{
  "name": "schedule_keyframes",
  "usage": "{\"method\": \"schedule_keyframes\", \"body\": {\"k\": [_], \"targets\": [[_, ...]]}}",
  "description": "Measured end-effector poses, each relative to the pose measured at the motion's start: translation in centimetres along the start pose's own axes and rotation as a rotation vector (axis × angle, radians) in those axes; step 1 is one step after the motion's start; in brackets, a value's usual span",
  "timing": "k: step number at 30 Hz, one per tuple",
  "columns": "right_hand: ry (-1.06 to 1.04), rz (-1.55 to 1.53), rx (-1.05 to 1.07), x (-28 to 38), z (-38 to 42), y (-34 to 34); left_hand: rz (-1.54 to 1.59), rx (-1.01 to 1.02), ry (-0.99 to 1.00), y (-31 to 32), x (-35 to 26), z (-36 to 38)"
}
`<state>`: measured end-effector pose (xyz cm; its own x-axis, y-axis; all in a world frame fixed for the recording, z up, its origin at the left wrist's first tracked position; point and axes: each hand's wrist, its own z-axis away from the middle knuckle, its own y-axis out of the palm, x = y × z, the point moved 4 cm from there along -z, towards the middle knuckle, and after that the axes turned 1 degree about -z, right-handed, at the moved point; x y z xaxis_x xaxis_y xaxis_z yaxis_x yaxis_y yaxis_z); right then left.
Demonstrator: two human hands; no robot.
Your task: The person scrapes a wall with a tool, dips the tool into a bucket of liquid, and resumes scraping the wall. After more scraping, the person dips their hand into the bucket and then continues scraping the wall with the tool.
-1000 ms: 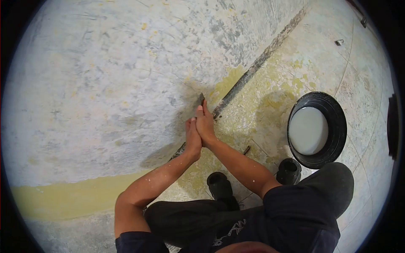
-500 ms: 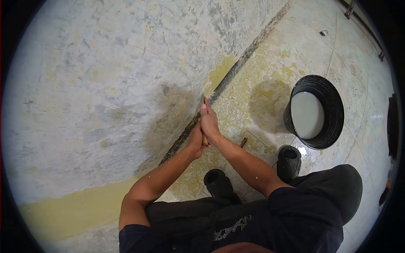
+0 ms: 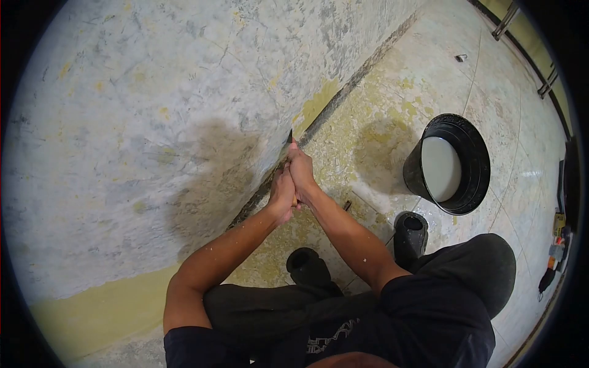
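Both hands are together on one scraper [image 3: 291, 136], whose dark blade touches the wall at the edge of a yellow-green paint patch [image 3: 316, 105]. My right hand [image 3: 300, 168] is wrapped round its upper part, just behind the blade. Below and to the left, my left hand [image 3: 282, 195] closes round the handle, of which a small wooden-coloured piece shows between the hands. The mottled grey-white wall [image 3: 153, 122] meets the floor along a dark strip [image 3: 343, 92] beside the hands.
A black bucket [image 3: 477, 165] with whitish liquid stands on the floor at the right. Paint flakes lie over the tiles [image 3: 497, 122]. A small metal object [image 3: 461, 57] is at the upper right. Several items lie at the far right edge. Two dark shoes are below.
The scraper blade has moved slightly up along the wall, with both hands still on the tool. The view has shifted a little, bringing more items at the right edge into sight.
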<state>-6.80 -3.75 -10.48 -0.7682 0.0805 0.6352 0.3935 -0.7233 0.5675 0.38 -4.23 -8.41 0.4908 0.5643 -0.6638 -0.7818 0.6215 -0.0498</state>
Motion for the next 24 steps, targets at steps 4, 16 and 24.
{"method": "schedule_keyframes", "body": {"k": [4,16,24], "targets": [[0.022,-0.052,-0.077,-0.9,-1.6,-0.3,-0.084,0.029,0.018,-0.2,-1.4,-0.3],[-0.021,0.129,-0.064,0.1,-1.1,-1.8,-0.015,-0.124,-0.003,1.4,0.1,-0.6],[0.083,0.039,-0.114,-1.0,-2.7,-1.3,-0.076,-0.079,-0.025,0.9,-2.0,-0.5]]}}
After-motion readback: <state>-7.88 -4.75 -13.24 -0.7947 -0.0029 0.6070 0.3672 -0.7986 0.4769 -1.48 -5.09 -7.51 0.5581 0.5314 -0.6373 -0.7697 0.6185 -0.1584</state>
